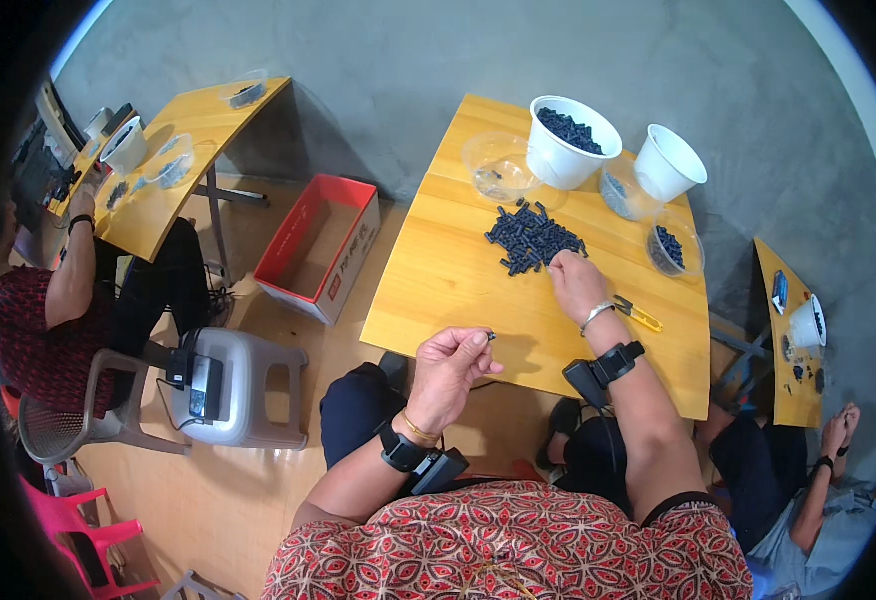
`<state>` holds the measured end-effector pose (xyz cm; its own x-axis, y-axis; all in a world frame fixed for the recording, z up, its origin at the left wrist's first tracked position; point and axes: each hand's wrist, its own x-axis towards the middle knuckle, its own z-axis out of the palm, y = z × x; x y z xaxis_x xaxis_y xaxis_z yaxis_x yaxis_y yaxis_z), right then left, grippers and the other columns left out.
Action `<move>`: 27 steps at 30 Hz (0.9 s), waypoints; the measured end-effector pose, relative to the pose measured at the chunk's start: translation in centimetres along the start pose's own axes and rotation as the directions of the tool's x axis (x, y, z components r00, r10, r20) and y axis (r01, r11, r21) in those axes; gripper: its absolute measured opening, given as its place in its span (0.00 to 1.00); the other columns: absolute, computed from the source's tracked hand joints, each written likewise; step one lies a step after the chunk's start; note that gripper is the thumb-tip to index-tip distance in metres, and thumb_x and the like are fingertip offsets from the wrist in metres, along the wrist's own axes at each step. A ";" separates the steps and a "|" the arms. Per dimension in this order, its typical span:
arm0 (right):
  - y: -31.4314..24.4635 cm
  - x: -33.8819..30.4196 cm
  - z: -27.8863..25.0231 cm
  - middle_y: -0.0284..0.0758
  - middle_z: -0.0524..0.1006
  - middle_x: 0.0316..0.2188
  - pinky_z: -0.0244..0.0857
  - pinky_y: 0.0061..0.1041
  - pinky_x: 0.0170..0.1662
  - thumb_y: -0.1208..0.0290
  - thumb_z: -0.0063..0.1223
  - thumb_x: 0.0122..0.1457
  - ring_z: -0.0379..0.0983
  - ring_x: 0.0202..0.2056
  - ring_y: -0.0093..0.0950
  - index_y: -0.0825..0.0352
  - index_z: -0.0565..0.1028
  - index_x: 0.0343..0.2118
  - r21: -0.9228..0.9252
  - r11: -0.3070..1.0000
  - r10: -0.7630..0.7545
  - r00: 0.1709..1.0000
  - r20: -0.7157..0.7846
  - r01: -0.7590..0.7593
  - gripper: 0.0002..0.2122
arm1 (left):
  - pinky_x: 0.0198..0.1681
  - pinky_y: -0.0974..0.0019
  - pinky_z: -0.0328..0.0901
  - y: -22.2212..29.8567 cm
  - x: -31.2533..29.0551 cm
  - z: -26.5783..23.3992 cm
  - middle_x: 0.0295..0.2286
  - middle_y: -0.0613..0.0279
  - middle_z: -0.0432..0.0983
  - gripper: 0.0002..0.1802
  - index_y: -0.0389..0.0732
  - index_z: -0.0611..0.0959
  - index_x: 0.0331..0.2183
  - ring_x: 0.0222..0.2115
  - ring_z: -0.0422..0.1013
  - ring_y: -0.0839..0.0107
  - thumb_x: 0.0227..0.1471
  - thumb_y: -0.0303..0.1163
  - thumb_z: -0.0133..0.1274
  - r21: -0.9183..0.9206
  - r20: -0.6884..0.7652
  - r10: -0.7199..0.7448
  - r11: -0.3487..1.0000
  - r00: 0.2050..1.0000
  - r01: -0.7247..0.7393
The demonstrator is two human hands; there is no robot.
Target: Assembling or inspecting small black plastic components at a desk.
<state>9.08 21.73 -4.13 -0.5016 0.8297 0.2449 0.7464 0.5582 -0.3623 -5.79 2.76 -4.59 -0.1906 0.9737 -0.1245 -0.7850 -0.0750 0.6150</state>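
Note:
Over the table's near edge, my left hand (450,372) is closed in a pinch, with a tiny dark piece (491,336) showing at its fingertips. My right hand (576,288) reaches to the near right side of a pile of small black cylindrical pieces (532,238). Its fingertips are at the pile and partly hidden, so what they pinch cannot be made out. A yellow utility knife (640,314) lies just right of my right wrist. The pile spreads over the middle of the wooden table (428,270).
Behind the pile stand a white bucket (558,165) of black pieces, a second white bucket (670,165) and clear tubs (498,168). A red-and-white box (323,250) and a grey stool (233,390) are on the floor at left. People sit at tables on both sides.

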 end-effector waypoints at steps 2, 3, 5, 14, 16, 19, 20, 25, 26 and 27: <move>0.0 0.2 0.4 0.39 0.72 0.25 0.63 0.36 0.32 0.71 0.47 0.50 0.69 0.30 0.40 0.65 0.69 0.25 -0.047 0.999 -0.015 1.000 0.011 0.016 0.04 | 0.30 0.68 0.69 -0.2 0.0 0.1 0.22 0.63 0.70 0.06 0.35 0.76 0.30 0.20 0.65 0.77 0.51 0.27 0.48 0.006 -0.010 -0.004 1.000 1.000 0.004; 0.0 0.2 0.5 0.40 0.72 0.27 0.63 0.37 0.33 0.71 0.47 0.50 0.69 0.31 0.41 0.66 0.69 0.26 -0.101 0.995 -0.011 0.999 0.030 0.014 0.05 | 0.30 0.68 0.69 -0.2 -0.1 0.1 0.22 0.63 0.70 0.05 0.35 0.76 0.29 0.20 0.65 0.77 0.51 0.27 0.48 0.008 -0.020 -0.009 1.000 1.000 0.009; -0.1 0.0 0.5 0.41 0.72 0.28 0.64 0.37 0.34 0.71 0.47 0.50 0.69 0.31 0.41 0.67 0.68 0.26 -0.151 0.988 -0.009 0.999 0.040 0.015 0.05 | 0.30 0.68 0.69 -0.2 -0.2 0.2 0.22 0.63 0.70 0.05 0.35 0.76 0.29 0.20 0.65 0.77 0.51 0.27 0.48 0.016 -0.017 -0.007 1.000 1.000 0.008; 0.8 -4.5 -2.1 0.43 0.71 0.22 0.63 0.34 0.28 0.77 0.47 0.47 0.69 0.25 0.40 0.70 0.66 0.26 0.133 0.982 -0.121 0.989 -0.082 0.131 0.04 | 0.31 0.68 0.68 -0.9 -1.8 2.5 0.23 0.63 0.70 0.05 0.36 0.75 0.28 0.22 0.65 0.77 0.51 0.27 0.48 0.017 0.070 -0.080 0.997 0.994 0.079; -1.2 -6.4 -4.1 0.38 0.70 0.18 0.62 0.26 0.25 0.80 0.47 0.47 0.69 0.21 0.30 0.71 0.66 0.24 0.412 0.911 0.025 0.999 -0.025 -0.013 0.03 | 0.32 0.68 0.68 -0.9 -2.4 3.1 0.23 0.64 0.70 0.05 0.36 0.75 0.29 0.22 0.65 0.77 0.51 0.27 0.48 -0.026 0.098 -0.119 0.992 0.988 0.122; -2.3 -9.1 -5.9 0.33 0.70 0.20 0.62 0.19 0.25 0.81 0.47 0.49 0.67 0.21 0.19 0.71 0.68 0.26 0.651 0.759 0.043 0.999 -0.013 -0.024 0.02 | 0.32 0.68 0.68 -0.8 -3.0 4.2 0.24 0.64 0.70 0.06 0.36 0.76 0.30 0.22 0.65 0.77 0.51 0.28 0.47 -0.028 0.163 -0.136 0.989 0.977 0.142; -3.2 -9.9 -6.9 0.33 0.70 0.20 0.62 0.19 0.25 0.81 0.47 0.49 0.67 0.21 0.19 0.71 0.68 0.26 0.655 0.756 0.045 0.999 -0.020 -0.021 0.02 | 0.32 0.68 0.68 -0.7 -3.2 4.7 0.24 0.64 0.70 0.06 0.36 0.76 0.30 0.22 0.65 0.77 0.51 0.28 0.47 -0.020 0.166 -0.137 0.990 0.977 0.142; -6.1 -12.8 -10.1 0.32 0.72 0.25 0.65 0.16 0.29 0.82 0.45 0.52 0.69 0.26 0.17 0.71 0.67 0.35 0.763 0.617 -0.156 0.980 -0.119 0.191 0.06 | 0.33 0.69 0.68 0.0 -4.5 6.9 0.25 0.64 0.70 0.08 0.36 0.75 0.33 0.23 0.66 0.78 0.52 0.29 0.46 -0.029 0.272 -0.105 0.993 0.956 0.117; -6.5 -13.3 -10.6 0.32 0.72 0.25 0.65 0.16 0.29 0.82 0.45 0.52 0.69 0.26 0.17 0.71 0.67 0.35 0.766 0.615 -0.150 0.982 -0.117 0.185 0.06 | 0.33 0.69 0.68 0.1 -4.8 7.3 0.25 0.64 0.70 0.08 0.36 0.75 0.33 0.23 0.66 0.78 0.52 0.29 0.46 -0.026 0.269 -0.112 0.992 0.957 0.124; -7.0 -13.8 -11.1 0.31 0.72 0.26 0.65 0.16 0.29 0.81 0.46 0.52 0.69 0.27 0.18 0.71 0.67 0.35 0.831 0.529 -0.134 0.984 -0.119 0.172 0.06 | 0.34 0.69 0.68 0.2 -5.1 7.7 0.25 0.64 0.70 0.08 0.36 0.75 0.33 0.23 0.66 0.78 0.52 0.29 0.46 -0.028 0.288 -0.105 0.993 0.952 0.118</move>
<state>15.60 6.37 5.07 -0.5416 0.7414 0.3963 -0.0550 0.4392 -0.8967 -0.47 -0.60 2.19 0.0706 0.9966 0.0416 -0.8183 0.0340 0.5738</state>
